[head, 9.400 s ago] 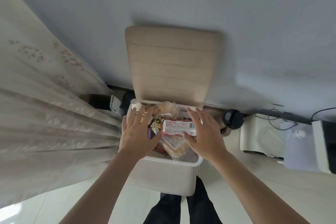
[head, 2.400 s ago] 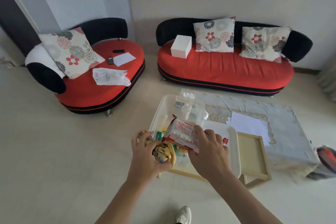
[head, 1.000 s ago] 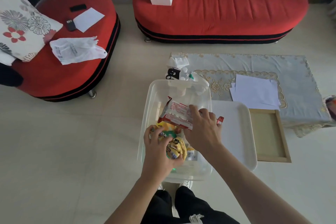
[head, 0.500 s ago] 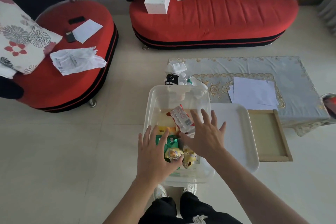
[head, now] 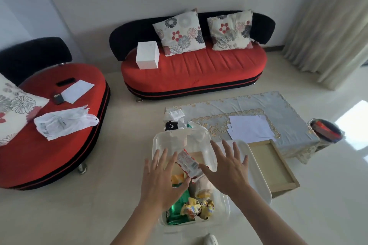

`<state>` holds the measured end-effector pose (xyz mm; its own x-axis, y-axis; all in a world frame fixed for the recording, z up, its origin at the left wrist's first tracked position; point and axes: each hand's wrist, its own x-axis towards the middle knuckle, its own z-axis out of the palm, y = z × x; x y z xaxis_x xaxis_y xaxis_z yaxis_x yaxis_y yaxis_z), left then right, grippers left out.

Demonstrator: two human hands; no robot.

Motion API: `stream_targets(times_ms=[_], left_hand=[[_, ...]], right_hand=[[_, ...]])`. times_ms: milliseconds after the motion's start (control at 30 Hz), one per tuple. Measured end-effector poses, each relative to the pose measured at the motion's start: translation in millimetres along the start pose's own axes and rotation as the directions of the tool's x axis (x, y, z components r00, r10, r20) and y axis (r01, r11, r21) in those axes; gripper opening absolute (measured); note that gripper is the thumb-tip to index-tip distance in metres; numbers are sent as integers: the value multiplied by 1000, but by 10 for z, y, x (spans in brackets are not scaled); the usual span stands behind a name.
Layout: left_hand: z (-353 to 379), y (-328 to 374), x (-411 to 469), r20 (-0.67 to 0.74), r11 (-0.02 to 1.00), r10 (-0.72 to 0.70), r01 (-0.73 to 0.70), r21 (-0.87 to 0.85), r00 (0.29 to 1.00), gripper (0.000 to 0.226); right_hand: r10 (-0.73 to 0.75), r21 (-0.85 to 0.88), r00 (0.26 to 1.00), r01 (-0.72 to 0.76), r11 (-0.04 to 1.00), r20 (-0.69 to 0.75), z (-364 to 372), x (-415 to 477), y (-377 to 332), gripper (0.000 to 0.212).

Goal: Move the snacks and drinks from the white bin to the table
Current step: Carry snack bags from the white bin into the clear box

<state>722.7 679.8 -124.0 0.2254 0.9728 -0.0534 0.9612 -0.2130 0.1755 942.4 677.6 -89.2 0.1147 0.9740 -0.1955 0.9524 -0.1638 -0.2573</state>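
Both hands, left (head: 162, 182) and right (head: 227, 167), spread flat and hold nothing; snacks (head: 188, 163) lie below in the tub (head: 159, 141)

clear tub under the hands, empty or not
Not empty: the clear tub holds a red-and-white packet, yellow wrapped snacks and a green packet.

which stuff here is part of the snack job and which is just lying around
Job: tub, red-white packet, yellow packets, green packet, table, left hand, right hand.
Lying about: white box, plastic bag, papers, cushions, wooden tray.
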Motion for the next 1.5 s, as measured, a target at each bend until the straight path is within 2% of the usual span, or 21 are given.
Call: stream_targets(times_ms=[133, 333, 600, 867, 1000, 1133, 1267, 1400, 1500], left_hand=[[-187, -20, 23, 42, 997, 72, -73, 10, 997, 87], [-320, 107, 24, 105, 982, 189, -187, -31, 976, 95], [-368, 695, 8, 141, 930, 368, -365, -43, 919, 93], [-367, 1624, -121, 152, 829, 557, -557, -46, 816, 93], [-350, 2252, -262, 146, 763, 644, -644, -50, 751, 104], [-279, 3003, -525, 142, 690, 722, -719, -80, 677, 111], [-156, 3819, -888, 143, 637, 769, -765, -96, 623, 93], [-34, 4631, -1322, 119, 569, 822, -815, -110, 557, 103], [47, 5258, -1655, 122, 523, 851, -842, -132, 510, 102]], right_hand=[[18, 24, 998, -17, 1000, -59, -50, -291, -8, 92], [142, 14, 987, -141, 990, -79, -68, -757, 56, 92], [329, 44, 926, -327, 944, -186, -193, -1377, 420, 91], [545, 172, 791, -518, 838, -278, -387, -2069, 1137, 92], [627, 215, 719, -589, 779, -300, -436, -2478, 1540, 91], [698, 266, 642, -647, 715, -317, -509, -2976, 2010, 92], [766, 317, 554, -699, 641, -328, -582, -3574, 2639, 93], [826, 359, 456, -749, 557, -330, -667, -4246, 3313, 95], [861, 359, 393, -791, 496, -323, -713, -4768, 3756, 96]])
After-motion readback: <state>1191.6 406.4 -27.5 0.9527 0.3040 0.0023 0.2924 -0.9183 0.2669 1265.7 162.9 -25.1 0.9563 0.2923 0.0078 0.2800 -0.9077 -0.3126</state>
